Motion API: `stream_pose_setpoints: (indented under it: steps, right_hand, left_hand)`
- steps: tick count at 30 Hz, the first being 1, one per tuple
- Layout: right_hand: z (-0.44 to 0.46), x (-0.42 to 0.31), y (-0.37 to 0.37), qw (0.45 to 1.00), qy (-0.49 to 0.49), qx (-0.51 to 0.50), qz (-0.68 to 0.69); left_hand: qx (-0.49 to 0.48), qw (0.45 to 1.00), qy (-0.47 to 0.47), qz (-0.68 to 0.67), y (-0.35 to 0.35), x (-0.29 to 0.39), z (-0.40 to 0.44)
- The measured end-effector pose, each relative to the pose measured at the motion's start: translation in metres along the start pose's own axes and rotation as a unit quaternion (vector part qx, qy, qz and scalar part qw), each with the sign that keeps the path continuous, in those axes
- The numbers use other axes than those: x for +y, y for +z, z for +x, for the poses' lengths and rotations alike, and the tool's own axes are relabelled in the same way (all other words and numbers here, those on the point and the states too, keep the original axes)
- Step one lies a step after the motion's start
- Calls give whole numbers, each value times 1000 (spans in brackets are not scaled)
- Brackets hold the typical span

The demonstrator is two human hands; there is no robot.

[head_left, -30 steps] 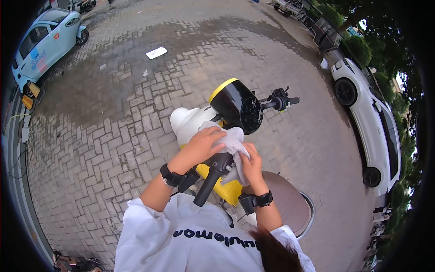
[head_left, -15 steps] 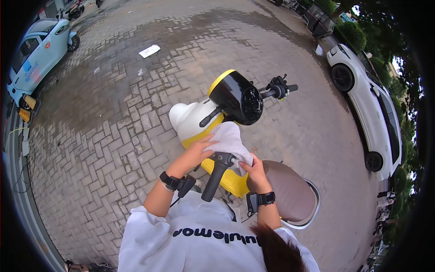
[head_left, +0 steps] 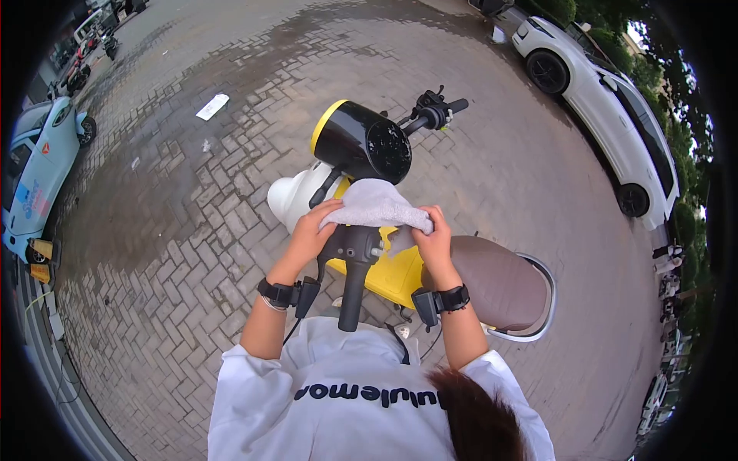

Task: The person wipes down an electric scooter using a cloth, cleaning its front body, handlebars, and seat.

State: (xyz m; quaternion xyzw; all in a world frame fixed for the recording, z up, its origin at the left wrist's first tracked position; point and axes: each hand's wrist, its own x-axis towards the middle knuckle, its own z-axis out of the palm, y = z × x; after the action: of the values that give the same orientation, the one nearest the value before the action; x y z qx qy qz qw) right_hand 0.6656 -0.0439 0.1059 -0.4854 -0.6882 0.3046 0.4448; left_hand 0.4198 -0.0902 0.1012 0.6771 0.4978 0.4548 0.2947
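A pale grey cloth [head_left: 374, 206] is stretched between both hands, over the near handlebar of a yellow and white scooter [head_left: 392, 280]. My left hand [head_left: 314, 229] grips the cloth's left end. Its right end is pinched in my right hand [head_left: 433, 233]. Just below the cloth, the black handlebar grip [head_left: 354, 296] points toward my body. Beyond the cloth is the scooter's black, yellow-rimmed front housing [head_left: 361, 142], with the far handlebar grip [head_left: 459, 105] past it. The scooter's brown seat [head_left: 496, 282] lies to the right of my right hand.
Brick paving [head_left: 177, 253] surrounds the scooter. A white car [head_left: 607, 107] is parked at the right, and a light blue vehicle [head_left: 38, 177] stands at the left edge. A white sheet [head_left: 212, 107] lies on the ground ahead.
The cloth, earlier bunched and draped by the handlebar, is now pulled wide between the hands. My left hand now grips its left end. The view has turned, shifting the surroundings.
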Motion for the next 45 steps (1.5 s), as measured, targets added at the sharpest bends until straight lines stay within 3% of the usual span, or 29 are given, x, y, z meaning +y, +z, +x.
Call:
stream_pose_setpoints:
  steps: [2, 4, 6, 7, 9, 10, 11, 12, 16, 18, 20, 23, 26, 27, 29, 32, 35, 38, 40, 45]
  right_hand:
    - [3, 17, 13, 999, 14, -24, 46]
    - [3, 0, 17, 992, 66, -53, 96]
    - [1, -16, 20, 925, 208, -104, 299]
    - [-1, -30, 21, 924, 209, -102, 303]
    - [-11, -54, 22, 944, 157, -180, 228]
    - [-18, -52, 23, 943, 157, -180, 233]
    - [-26, -49, 23, 977, -10, -193, 87]
    - [-35, -47, 22, 963, -176, -195, -64]
    - [-69, -51, 4, 946, -194, -257, -42]
    - [-78, -56, 3, 940, -198, -261, -97]
    - [-68, -50, 8, 941, -231, -233, -89]
    - [-33, -62, 11, 947, -274, -113, -124]
    - [-6, -75, 16, 958, -265, -38, -105]
    - [-4, -71, 24, 957, -273, -39, -90]
    - [-7, -56, 39, 965, -179, -147, -124]
    - [-18, -41, 36, 969, -168, -177, -48]
    - [-32, -48, 18, 951, -200, -227, -71]
    - [-45, -46, 17, 957, -200, -201, -65]
    - [-38, -43, 22, 955, -208, -200, -61]
    - [1, -62, 34, 952, -200, -202, -112]
  left_hand:
    - [16, 987, -102, -125, 1, -2, 7]
    - [21, 984, -99, -145, -2, 1, 9]
    - [-11, 982, -56, -178, -12, 0, 4]
    - [-14, 983, -56, -175, -13, 3, 0]
    - [-8, 966, -65, -252, -14, 10, -16]
    - [-32, 971, -89, -221, -9, 2, -30]
    - [-7, 976, -76, -204, 2, -6, -45]
    - [18, 980, -61, -188, 11, -9, -59]
    - [19, 983, -67, -172, 1, 9, -100]
    - [17, 975, -98, -199, -3, 16, -108]
    - [5, 981, -87, -171, -10, 19, -97]
    - [104, 985, -40, -134, -19, 28, -56]
    - [128, 990, 16, -60, -12, 29, -20]
    - [87, 995, -14, -53, -2, 18, -17]
    - [60, 995, -55, -54, 17, -4, -19]
    - [21, 989, -98, -106, 19, -16, -40]
    - [45, 993, -87, -64, 18, 5, -76]
    - [77, 984, -135, -83, 20, 14, -96]
    - [98, 987, -128, -22, 27, 15, -99]
    - [71, 988, -122, -58, 6, 7, -43]
